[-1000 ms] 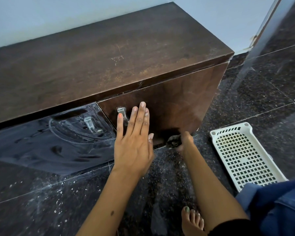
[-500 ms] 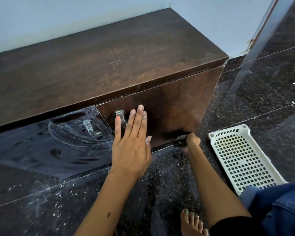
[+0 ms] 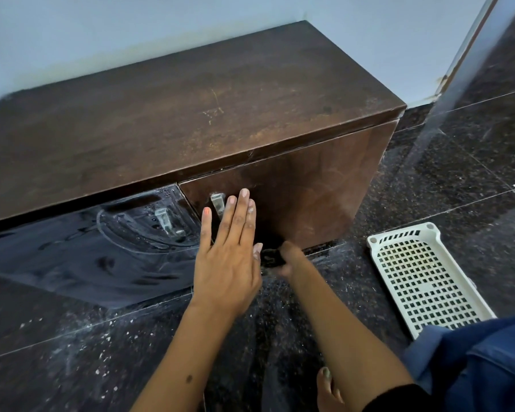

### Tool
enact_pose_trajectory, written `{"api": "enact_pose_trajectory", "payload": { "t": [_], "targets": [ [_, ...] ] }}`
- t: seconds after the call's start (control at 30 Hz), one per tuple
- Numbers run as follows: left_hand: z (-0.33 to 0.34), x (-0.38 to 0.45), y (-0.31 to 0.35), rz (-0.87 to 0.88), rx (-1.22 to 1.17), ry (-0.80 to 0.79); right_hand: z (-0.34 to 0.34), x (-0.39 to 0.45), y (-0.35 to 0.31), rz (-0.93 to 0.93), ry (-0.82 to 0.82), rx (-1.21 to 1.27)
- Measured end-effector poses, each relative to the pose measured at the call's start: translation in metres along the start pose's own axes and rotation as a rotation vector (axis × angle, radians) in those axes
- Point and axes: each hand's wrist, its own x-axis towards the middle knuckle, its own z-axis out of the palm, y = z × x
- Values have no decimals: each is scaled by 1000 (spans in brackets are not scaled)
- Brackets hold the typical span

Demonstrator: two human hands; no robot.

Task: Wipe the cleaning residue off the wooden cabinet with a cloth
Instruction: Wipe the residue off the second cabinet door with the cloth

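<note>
**Low wipe along door's bottom edge – risks + what's changed**

Wooden cabinet (image 3: 191,120) sits on the floor against the wall. Left hand (image 3: 226,257) lies flat on the cabinet's right door (image 3: 304,197), fingers straight and together, just right of the door handle (image 3: 217,203). Right hand (image 3: 289,257) is at the door's bottom edge, grip curled round a small dark cloth (image 3: 271,258), pinching it vs the wood/floor line.

Risks (judgement):
- Cloth is tiny and bunched, so it prob. smears residue rather than lifting it; streaks already show on the glossy left door (image 3: 87,251), which looks open and swung out from the cabinet
- Floor (image 3: 72,337) in front of the cabinet is speckled w/ white grit; dragging the cloth this low could pick up grit and scratch the door or re-soil it
- Left palm pressing the door may leave prints or push the door if it isn't latched
- Knuckles could scrape the floor tile at the door's base
- White basket (image 3: 422,281) lies on the floor right of the cabinet, near the right elbow's path; a wide stroke could knock it
- Bare foot (image 3: 327,385) near the dusty patch: slip poss. if wet

Vs 0.5 s ago: right hand + cloth have slid left along the door's base, from nearer its right part to just beside the left hand's thumb. Left hand stays flat in the same spot by the handle. Basket and left door unchanged
</note>
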Motion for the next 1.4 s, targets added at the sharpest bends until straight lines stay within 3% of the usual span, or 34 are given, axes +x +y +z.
{"api": "enact_pose_trajectory", "payload": {
  "t": [0.07,0.13,0.23,0.3,0.4,0.53,0.73,0.8,0.87,0.97,1.13,1.3,1.4],
  "targets": [
    [-1,-4,-2,-3,5,11,12,-12,-1,45,-36,82],
    [-4,-8,-2,-17,-10,34,12,-27,-14,-24,40,176],
    [-6,-15,-6,-82,-50,61,5,-50,-50,-318,381,394],
    [-5,-19,-11,-114,-80,63,12,-70,-69,-583,580,373],
    [0,-23,-13,-121,-87,64,34,-89,-60,-999,771,132],
    [0,-23,-14,-104,-75,54,59,-87,-10,-1558,685,-184],
    [2,-23,-18,-98,-21,63,39,-45,43,-1944,570,-1078],
    [3,-23,-15,-104,-28,60,22,-41,29,-2073,567,-1233],
    [3,-22,-14,-118,-50,57,11,-46,3,-2144,624,-1222],
    [3,-21,-12,-130,-106,58,4,-66,-40,-2034,770,-865],
    [0,-23,-14,-132,-181,37,-8,-93,-90,-1737,833,-351],
    [-1,-23,-20,-121,-244,-18,-2,-85,-77,-1374,779,-142],
    [-4,-23,-19,-105,-311,-24,-7,-70,-57,-1047,681,-69]
  ]
}}
